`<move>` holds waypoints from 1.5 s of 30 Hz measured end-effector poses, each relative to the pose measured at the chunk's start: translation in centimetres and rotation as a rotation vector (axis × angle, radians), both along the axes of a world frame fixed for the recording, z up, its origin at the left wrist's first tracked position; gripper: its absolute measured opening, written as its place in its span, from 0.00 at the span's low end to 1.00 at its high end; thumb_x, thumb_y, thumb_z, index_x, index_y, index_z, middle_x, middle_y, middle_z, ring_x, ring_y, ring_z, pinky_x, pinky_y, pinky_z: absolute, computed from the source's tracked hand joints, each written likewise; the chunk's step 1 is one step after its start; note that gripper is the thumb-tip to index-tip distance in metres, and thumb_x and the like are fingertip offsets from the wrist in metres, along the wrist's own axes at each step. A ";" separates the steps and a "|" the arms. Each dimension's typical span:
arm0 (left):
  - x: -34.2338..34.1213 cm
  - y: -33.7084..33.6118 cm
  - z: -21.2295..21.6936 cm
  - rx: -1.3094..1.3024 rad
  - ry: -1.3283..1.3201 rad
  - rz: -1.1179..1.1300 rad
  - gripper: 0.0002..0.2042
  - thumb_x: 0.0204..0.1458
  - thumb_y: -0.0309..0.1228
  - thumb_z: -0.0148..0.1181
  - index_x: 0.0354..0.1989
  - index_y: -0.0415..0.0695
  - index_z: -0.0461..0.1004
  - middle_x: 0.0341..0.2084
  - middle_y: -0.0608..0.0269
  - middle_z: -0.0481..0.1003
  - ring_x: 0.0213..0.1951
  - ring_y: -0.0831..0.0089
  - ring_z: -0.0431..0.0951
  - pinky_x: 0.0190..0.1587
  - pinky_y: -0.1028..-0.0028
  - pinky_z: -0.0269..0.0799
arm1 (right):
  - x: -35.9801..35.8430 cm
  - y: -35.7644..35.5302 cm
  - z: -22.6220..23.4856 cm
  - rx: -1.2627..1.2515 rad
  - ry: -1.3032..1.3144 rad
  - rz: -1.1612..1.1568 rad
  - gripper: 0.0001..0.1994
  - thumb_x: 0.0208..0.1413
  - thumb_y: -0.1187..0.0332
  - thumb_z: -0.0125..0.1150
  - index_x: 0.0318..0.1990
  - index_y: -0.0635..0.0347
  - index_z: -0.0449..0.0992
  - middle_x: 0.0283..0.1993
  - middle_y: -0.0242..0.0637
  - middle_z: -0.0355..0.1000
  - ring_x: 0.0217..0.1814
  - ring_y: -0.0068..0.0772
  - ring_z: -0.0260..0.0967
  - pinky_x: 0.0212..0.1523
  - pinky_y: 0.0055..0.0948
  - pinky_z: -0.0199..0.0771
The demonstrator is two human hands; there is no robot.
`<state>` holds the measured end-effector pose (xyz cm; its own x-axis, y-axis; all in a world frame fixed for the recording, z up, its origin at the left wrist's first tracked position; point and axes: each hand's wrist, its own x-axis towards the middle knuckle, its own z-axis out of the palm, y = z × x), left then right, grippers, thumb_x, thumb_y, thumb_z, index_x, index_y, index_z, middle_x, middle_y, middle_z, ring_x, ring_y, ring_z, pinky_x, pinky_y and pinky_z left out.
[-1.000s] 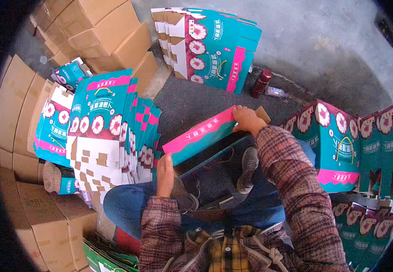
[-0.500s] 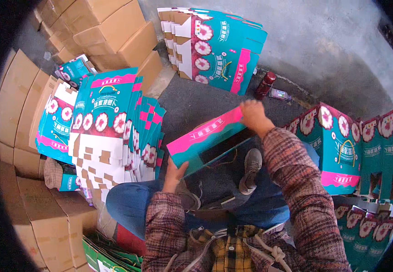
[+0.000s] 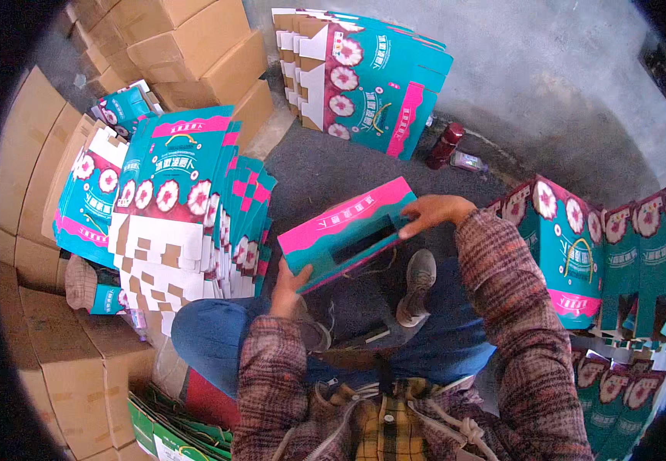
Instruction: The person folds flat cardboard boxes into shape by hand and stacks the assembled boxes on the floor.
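A teal and pink carton (image 3: 342,224) is held between my two hands above my lap, its right end angled away from me. A long dark opening shows in its teal side. My left hand (image 3: 288,287) grips the near left corner, thumb on the teal panel. At the other end, my right hand (image 3: 434,213) holds the right edge beside the opening, fingers over the top and thumb at the lower edge. The inside of the carton is too dark to make out.
Flattened printed cartons (image 3: 175,173) are stacked at my left; more (image 3: 375,84) lean on the grey wall. Assembled cartons (image 3: 567,246) stand at right. Brown boxes (image 3: 187,46) rise at far left. A dark red flask (image 3: 446,144) and small bottle (image 3: 469,161) lie by the wall.
My right hand has shifted from the carton's far right corner down to its right edge, with the fingers stretching out more. The carton has moved slightly left, its right end a little nearer me.
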<state>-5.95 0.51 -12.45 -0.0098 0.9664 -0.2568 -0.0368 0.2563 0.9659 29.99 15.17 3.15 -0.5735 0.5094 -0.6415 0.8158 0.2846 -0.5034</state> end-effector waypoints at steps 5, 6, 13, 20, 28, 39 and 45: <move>1.9 0.8 4.4 -0.364 -0.053 0.040 0.35 0.56 0.60 0.47 0.61 0.43 0.62 0.52 0.57 0.71 0.52 0.62 0.72 0.51 0.61 0.67 | 2.1 1.1 -4.3 0.605 -0.028 -0.319 0.47 0.40 0.35 0.64 0.59 0.67 0.63 0.50 0.61 0.71 0.55 0.58 0.68 0.54 0.44 0.69; 0.8 0.1 3.6 -0.428 -0.104 0.075 0.38 0.53 0.66 0.43 0.63 0.48 0.59 0.55 0.58 0.69 0.55 0.62 0.70 0.50 0.55 0.67 | 1.7 1.5 -5.7 0.509 -0.083 -0.394 0.48 0.39 0.35 0.65 0.58 0.69 0.63 0.51 0.61 0.70 0.55 0.58 0.68 0.54 0.44 0.69; 2.7 -0.2 4.6 -0.551 -0.240 0.131 0.45 0.48 0.75 0.28 0.67 0.55 0.52 0.61 0.55 0.62 0.61 0.55 0.63 0.54 0.46 0.60 | 0.9 2.0 -8.6 0.323 -0.093 -0.605 0.50 0.36 0.35 0.67 0.55 0.76 0.64 0.52 0.61 0.70 0.55 0.57 0.69 0.55 0.44 0.69; 3.8 1.9 6.9 -0.362 -0.298 0.304 0.43 0.52 0.72 0.26 0.67 0.52 0.53 0.63 0.58 0.61 0.63 0.58 0.60 0.61 0.46 0.54 | 0.1 1.0 2.4 0.563 0.004 -0.674 0.46 0.37 0.38 0.68 0.53 0.73 0.65 0.49 0.60 0.71 0.51 0.57 0.71 0.50 0.44 0.71; 8.5 1.6 11.2 0.336 -0.406 0.151 0.36 0.60 0.63 0.28 0.62 0.44 0.57 0.58 0.62 0.64 0.60 0.66 0.63 0.65 0.61 0.53 | 7.2 -16.5 16.4 1.246 0.504 -0.925 0.35 0.47 0.65 0.70 0.61 0.67 0.60 0.48 0.49 0.71 0.49 0.38 0.72 0.50 0.35 0.71; 35.2 -6.5 24.3 0.860 0.090 -0.619 0.39 0.58 0.50 0.50 0.65 0.27 0.48 0.60 0.24 0.52 0.61 0.34 0.56 0.62 0.52 0.54 | 33.1 -41.5 9.1 1.202 0.869 -1.564 0.28 0.65 0.54 0.46 0.67 0.60 0.53 0.63 0.36 0.58 0.63 0.31 0.57 0.62 0.33 0.57; 37.4 -7.3 21.6 0.761 0.136 -0.757 0.39 0.59 0.51 0.47 0.67 0.30 0.43 0.63 0.27 0.50 0.64 0.37 0.53 0.65 0.54 0.49 | 36.7 -43.7 6.2 1.186 0.617 -1.930 0.34 0.63 0.46 0.46 0.69 0.58 0.50 0.66 0.40 0.55 0.67 0.34 0.54 0.64 0.38 0.55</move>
